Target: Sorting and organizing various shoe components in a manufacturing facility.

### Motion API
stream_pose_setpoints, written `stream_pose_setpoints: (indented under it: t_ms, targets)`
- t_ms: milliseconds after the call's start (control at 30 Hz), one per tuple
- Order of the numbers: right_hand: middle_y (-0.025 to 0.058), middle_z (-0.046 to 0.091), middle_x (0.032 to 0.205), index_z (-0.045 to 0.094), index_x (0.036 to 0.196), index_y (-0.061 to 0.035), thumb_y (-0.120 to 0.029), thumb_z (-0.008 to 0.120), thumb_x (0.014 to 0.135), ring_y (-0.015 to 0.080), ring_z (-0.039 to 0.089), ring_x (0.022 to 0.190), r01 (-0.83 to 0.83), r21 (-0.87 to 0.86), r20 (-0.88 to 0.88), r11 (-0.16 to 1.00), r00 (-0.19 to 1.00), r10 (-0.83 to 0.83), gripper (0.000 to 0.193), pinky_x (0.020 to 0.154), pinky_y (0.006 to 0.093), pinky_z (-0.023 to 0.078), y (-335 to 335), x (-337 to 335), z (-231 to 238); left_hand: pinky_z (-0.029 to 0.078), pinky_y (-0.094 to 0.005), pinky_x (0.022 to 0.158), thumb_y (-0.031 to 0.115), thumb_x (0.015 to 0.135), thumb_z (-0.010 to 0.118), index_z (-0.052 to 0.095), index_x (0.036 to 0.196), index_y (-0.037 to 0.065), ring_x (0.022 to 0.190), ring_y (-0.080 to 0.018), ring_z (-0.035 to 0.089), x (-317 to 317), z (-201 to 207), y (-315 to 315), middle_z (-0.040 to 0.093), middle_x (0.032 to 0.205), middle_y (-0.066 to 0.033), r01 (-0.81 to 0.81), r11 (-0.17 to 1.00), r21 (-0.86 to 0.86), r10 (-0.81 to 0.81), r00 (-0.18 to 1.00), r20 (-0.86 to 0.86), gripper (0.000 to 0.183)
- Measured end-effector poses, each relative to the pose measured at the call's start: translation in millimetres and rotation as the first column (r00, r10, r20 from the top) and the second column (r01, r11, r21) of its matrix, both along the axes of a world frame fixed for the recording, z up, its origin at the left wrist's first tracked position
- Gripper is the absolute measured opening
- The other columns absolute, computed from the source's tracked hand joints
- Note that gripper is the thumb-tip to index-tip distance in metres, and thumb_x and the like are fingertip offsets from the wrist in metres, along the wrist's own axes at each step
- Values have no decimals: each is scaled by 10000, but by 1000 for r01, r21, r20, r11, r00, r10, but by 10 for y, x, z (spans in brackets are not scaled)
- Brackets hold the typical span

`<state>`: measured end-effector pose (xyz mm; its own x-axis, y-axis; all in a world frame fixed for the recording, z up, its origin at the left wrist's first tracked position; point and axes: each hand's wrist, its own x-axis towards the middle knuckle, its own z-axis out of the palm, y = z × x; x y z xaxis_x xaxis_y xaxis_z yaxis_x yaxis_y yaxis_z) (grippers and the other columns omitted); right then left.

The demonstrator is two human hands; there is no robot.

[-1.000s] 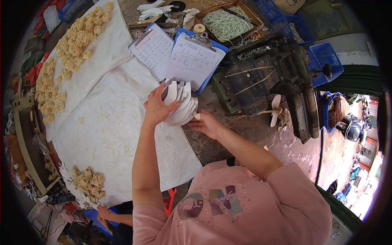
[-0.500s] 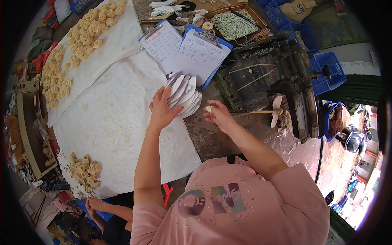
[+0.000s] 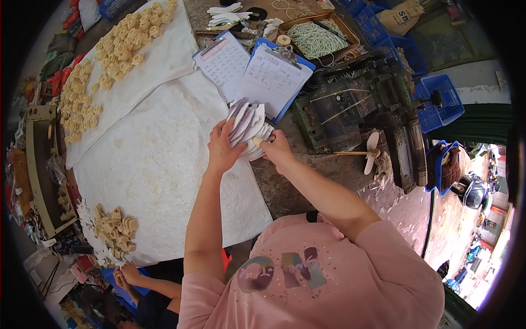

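Pink-shirt torso at bottom. Left hand (image 3: 222, 151) and right hand (image 3: 275, 152) both clenched on fanned stack of white cut pieces (image 3: 249, 127), held between them just above tabletop (image 3: 285, 186) edge, beside white sheet (image 3: 159, 164). Left fingers spread over stack's left face, right thumb pinching its lower right edge. Small heap of tan blocks (image 3: 115, 230) on sheet, lower left, near another person's hands (image 3: 129, 272). Beyond stack: two clipboards (image 3: 274, 77), dark machine (image 3: 356, 109). Farther left: scattered tan blocks (image 3: 104, 66).
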<state>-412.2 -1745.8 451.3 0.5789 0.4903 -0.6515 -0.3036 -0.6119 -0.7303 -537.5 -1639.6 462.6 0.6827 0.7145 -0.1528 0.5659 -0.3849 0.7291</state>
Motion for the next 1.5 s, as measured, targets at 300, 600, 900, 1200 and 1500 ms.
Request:
stream_pose_setpoints:
  t_ms: [300,600,900,1200,1500]
  targets:
    - [197,559,1011,449,1047,15,-263,703,670,322,558,943,-73,-29,232,997,970,78,534,815,369,438,91,-37,11,312,-436,978,144,701,683,412,1298,112,1150,-372,341,-26,-105,-34,362,1289,-180,-51,998,46,46,993,110,656]
    - [95,542,1010,434,1078,-33,-132,687,708,198,569,883,58,208,-67,976,997,-45,459,750,325,474,-10,91,-75,303,-425,980,100,788,584,428,1289,123,1138,-366,341,-32,-208,29,372,1267,-168,-32,998,61,22,988,152,525]
    - [101,536,1067,418,1135,-23,-103,656,729,183,563,917,-17,88,-162,996,986,31,477,722,304,482,91,137,298,309,-443,968,72,780,577,432,1285,129,1134,-375,337,46,-193,5,372,1254,-186,-18,995,102,9,996,86,528]
    - [111,534,1092,431,1122,-12,-108,595,726,208,535,1000,160,235,-206,959,972,-112,439,850,317,428,22,136,83,333,-447,955,83,774,596,459,1264,143,1105,-380,384,-6,-281,86,426,1208,-181,-53,997,52,45,989,140,513]
    - [95,509,1129,380,1223,-94,-116,560,752,216,528,1025,123,163,-365,979,929,-56,505,801,393,461,-121,339,183,347,-497,891,111,749,637,400,1304,222,1173,-355,352,-3,-139,-154,335,1303,-140,46,976,215,-25,995,-98,614]
